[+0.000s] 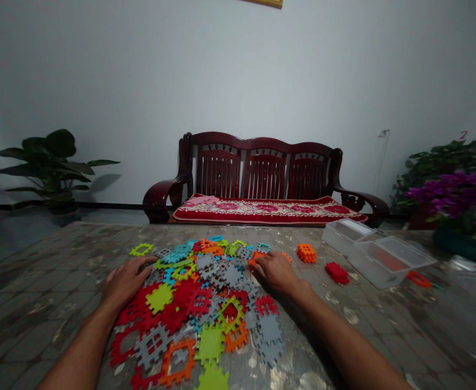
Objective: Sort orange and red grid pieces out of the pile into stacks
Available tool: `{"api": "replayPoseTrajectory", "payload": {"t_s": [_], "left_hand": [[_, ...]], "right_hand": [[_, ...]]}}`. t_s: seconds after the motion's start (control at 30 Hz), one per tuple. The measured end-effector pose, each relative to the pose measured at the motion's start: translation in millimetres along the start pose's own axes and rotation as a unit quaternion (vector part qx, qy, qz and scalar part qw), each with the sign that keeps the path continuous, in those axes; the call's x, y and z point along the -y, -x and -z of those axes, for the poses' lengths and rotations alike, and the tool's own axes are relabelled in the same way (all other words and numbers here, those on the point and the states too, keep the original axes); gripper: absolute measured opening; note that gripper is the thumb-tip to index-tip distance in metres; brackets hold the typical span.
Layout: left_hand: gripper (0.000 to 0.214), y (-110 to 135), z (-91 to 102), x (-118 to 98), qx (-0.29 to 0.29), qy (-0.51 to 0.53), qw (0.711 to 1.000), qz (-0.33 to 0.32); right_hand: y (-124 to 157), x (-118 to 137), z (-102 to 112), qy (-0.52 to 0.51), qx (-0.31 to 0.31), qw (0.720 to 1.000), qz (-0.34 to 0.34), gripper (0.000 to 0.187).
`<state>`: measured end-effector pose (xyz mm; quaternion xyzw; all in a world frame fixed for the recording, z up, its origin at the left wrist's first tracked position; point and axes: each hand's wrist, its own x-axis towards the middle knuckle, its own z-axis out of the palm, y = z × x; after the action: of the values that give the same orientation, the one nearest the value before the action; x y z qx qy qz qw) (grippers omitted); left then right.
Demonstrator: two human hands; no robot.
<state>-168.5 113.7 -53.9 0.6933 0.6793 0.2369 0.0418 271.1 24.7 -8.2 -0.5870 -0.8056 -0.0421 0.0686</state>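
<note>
Storage bins [379, 254] right of the scattered plastic tiles [199, 303]

- From where I sit, I can read no text, label, brand or number in this view.
- The interlocking plastic pieces [193, 303] and clear plastic boxes [388, 262] show no print I can make out.
- A small red mark [463, 135] above the leafy plant [441, 162] looks a bit like a 2, but it's too small to tell.
- The yellow-edged frame [266, 2] is cut off at the top, with nothing legible.
</note>
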Motion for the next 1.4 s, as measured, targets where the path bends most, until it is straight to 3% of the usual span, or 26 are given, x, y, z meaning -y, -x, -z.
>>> {"api": "replayPoseTrajectory", "payload": {"t_s": [0.23,0.5,0.7,0.9,1.03,1.4], "left_hand": [[0.040,0,0.2,1,0.002,-0.007,1.000,-0.007],[0.041,0,1.9,-1,0.011,-0.007,1.000,-0.001],[0.042,-1,0.1,1,0.015,-0.003,1.000,0.000],[0.041,-2,-2.2,5,0.004,0.003,1.000,-0.005],[0.040,-2,0.4,2,0.009,0.004,1.000,-0.003],[0.042,-2,-0.8,4,0.010,0.009,1.000,-0.011]], "right_hand": [[-11,-7,-7,-0.071,-0.032,0.984,-0.158,0.048],[-9,-15,-18,-0.078,-0.096,0.969,-0.215,0.042],[8,-8,-12,-0.026,-0.084,0.987,-0.136,0.034],[21,-1,-7,-0.079,-0.015,0.996,-0.045,0.011],[25,0,0,-0.110,0.009,0.993,-0.029,0.008],[30,-4,-13,-0.147,-0.049,0.988,0.000,0.010]]}}
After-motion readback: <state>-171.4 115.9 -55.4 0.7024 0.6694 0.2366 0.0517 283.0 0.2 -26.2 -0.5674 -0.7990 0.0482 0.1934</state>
